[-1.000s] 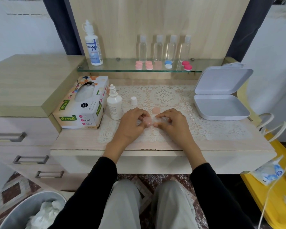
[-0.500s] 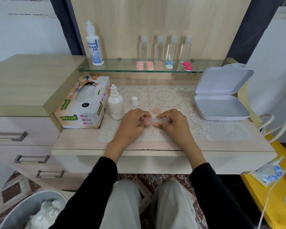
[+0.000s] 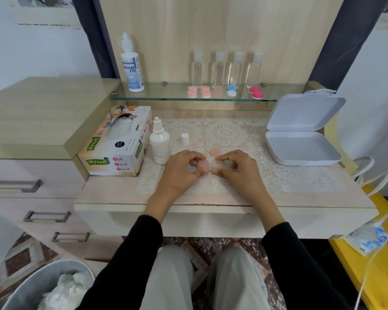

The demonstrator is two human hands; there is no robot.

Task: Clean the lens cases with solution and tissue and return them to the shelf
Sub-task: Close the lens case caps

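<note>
My left hand (image 3: 180, 172) and my right hand (image 3: 239, 172) meet over the lace mat, and both pinch a small lens case (image 3: 203, 166) between their fingertips. The case has a pale pink cap on its left well and a clear body toward my right fingers. A loose pink cap (image 3: 215, 151) lies on the mat just behind it. The solution bottle (image 3: 159, 145) stands uncapped left of my hands, its white cap (image 3: 185, 139) beside it. The tissue box (image 3: 115, 144) sits further left. More lens cases, pink (image 3: 192, 91), blue-white (image 3: 231, 91) and red (image 3: 256, 92), rest on the glass shelf (image 3: 166, 91).
A large Dream Eye bottle (image 3: 132, 66) and several clear bottles (image 3: 218, 68) stand on the shelf. An open white box (image 3: 300, 148) sits at the table's right. A bin with crumpled tissue (image 3: 54, 287) is at the lower left, drawers (image 3: 31, 198) beside it.
Both hands stay on the lens case in the same spot; only the fingertips shift slightly around the pink cap.
</note>
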